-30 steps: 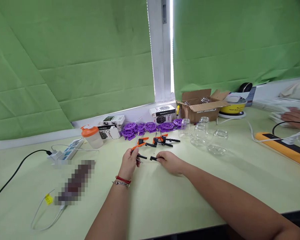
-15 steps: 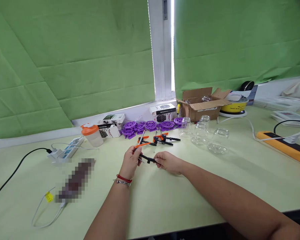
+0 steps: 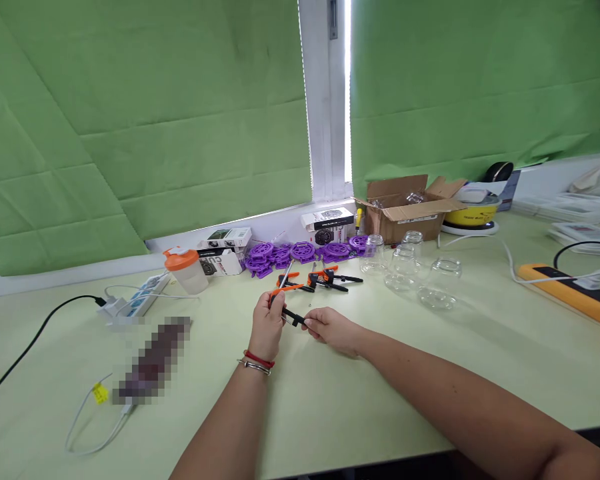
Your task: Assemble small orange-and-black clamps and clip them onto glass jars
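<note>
Near the middle of the table, my left hand (image 3: 267,328) is closed around one end of a black-and-orange clamp-like tool (image 3: 293,316). A thin metal rod sticks up from it past my thumb. The fingertips of my right hand (image 3: 331,328) pinch the other end of its black arm. Its exact kind I cannot make out, and my left fingers hide part of it. Just beyond my hands lie several similar black-and-orange tools (image 3: 327,277), with a tiny piece (image 3: 310,305) on the table in front of them.
Purple plastic wheel-like parts (image 3: 303,252) line the back, beside printed boxes (image 3: 223,261). Upturned clear jars (image 3: 436,287) and a cardboard box (image 3: 405,223) stand at the right. An orange-lidded shaker (image 3: 187,272), a power strip (image 3: 147,295) and a blurred-out item (image 3: 155,360) are at the left.
My left hand has shifted slightly right and its wrist has turned a little. My right hand has moved slightly left, so the two are closer together. Both keep their hold.
</note>
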The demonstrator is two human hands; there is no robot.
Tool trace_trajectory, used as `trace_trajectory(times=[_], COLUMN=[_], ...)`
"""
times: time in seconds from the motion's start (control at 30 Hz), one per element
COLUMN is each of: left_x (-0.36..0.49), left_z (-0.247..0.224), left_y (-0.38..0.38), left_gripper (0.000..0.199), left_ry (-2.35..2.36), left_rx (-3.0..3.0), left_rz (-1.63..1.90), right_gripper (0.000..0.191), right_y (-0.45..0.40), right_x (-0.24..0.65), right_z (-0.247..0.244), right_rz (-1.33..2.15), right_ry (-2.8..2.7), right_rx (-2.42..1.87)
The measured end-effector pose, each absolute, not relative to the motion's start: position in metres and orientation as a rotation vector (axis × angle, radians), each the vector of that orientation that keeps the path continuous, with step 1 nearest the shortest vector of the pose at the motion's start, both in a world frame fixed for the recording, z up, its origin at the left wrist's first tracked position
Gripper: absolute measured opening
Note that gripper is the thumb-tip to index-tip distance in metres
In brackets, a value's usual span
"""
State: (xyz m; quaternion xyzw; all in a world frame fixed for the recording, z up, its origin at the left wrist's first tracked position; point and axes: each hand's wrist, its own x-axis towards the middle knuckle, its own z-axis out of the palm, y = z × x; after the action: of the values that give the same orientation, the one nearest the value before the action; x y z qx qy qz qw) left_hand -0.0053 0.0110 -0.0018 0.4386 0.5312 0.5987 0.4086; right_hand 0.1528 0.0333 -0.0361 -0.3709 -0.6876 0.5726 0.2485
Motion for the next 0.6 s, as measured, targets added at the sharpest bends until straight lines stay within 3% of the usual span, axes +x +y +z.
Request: trace_trajectory(times=[0.27,0.6], left_x=[0.0029,0.0046], left_z=[-0.0091,-0.0096], left_y=[0.0124,0.0126], left_gripper=[0.035,0.035], left_ry=[1.389,1.393], left_rx=[1.107,0.983], left_rz=[1.653,1.723], right_gripper=[0.028,0.024], right_y=[0.0298,0.0252], right_x=[0.1487,0.1497], right_z=[-0.0363,-0.0293], right_rz=[1.610,1.382], right_ry=[-1.819,-2.040], right_rx=[-0.988,-1.033])
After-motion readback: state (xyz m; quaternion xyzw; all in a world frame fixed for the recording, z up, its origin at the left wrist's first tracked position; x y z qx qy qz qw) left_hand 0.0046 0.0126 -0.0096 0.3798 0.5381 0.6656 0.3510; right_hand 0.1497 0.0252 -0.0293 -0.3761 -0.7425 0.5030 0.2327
